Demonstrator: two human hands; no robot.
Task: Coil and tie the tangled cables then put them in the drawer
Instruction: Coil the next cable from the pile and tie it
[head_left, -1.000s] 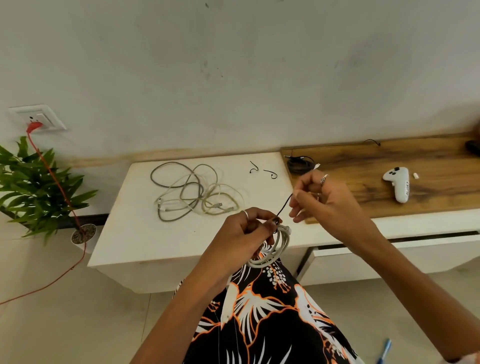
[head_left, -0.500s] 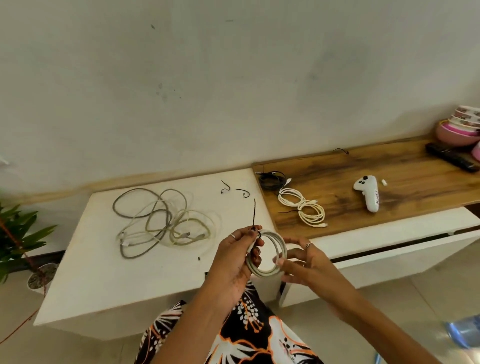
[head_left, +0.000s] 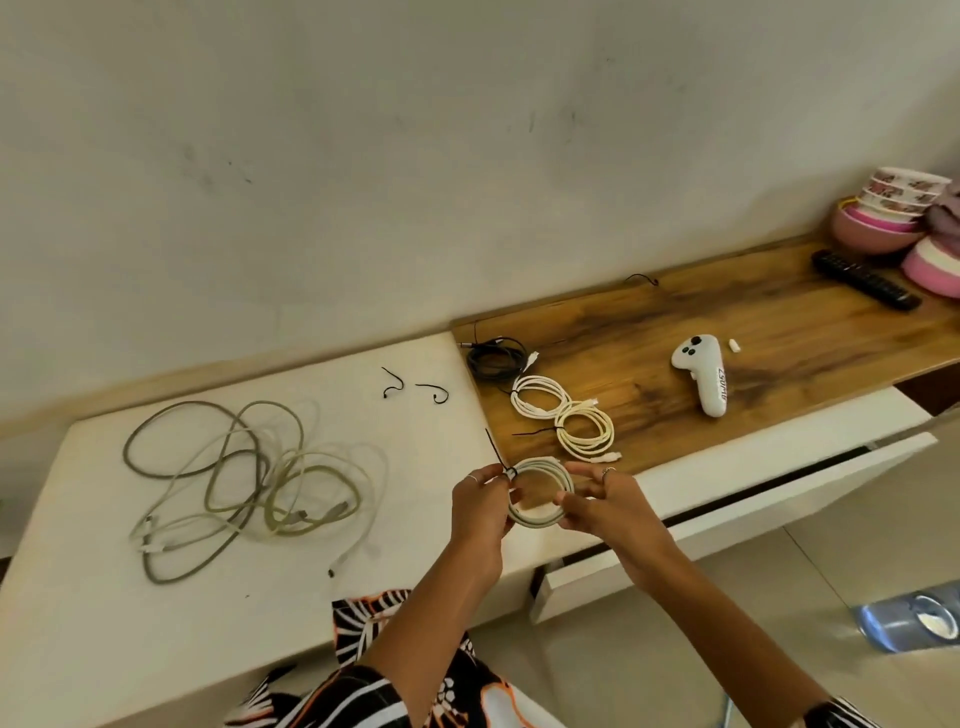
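Note:
A coiled white cable (head_left: 551, 466) hangs between both hands over the front edge of the white cabinet top (head_left: 93, 613). My left hand (head_left: 480, 512) pinches its left side, where a black zip tie (head_left: 497, 453) sticks up. My right hand (head_left: 605, 506) grips the coil's right side. A tangle of grey and white cables (head_left: 244, 480) lies to the left on the white top. Two tied white coils (head_left: 563, 418) and a black coil (head_left: 493, 358) rest on the wooden top (head_left: 779, 332). The white drawer (head_left: 737, 512) below stands partly open.
Two loose black zip ties (head_left: 415, 389) lie near the back of the white top. A white controller (head_left: 704, 376), a black remote (head_left: 865, 280) and stacked pink bowls (head_left: 883, 213) sit on the wood. A blue object (head_left: 914, 618) lies on the floor at right.
My right hand let go of the zip tie's tail and came down onto the coil's right side. The view swung right, away from the plant and wall socket.

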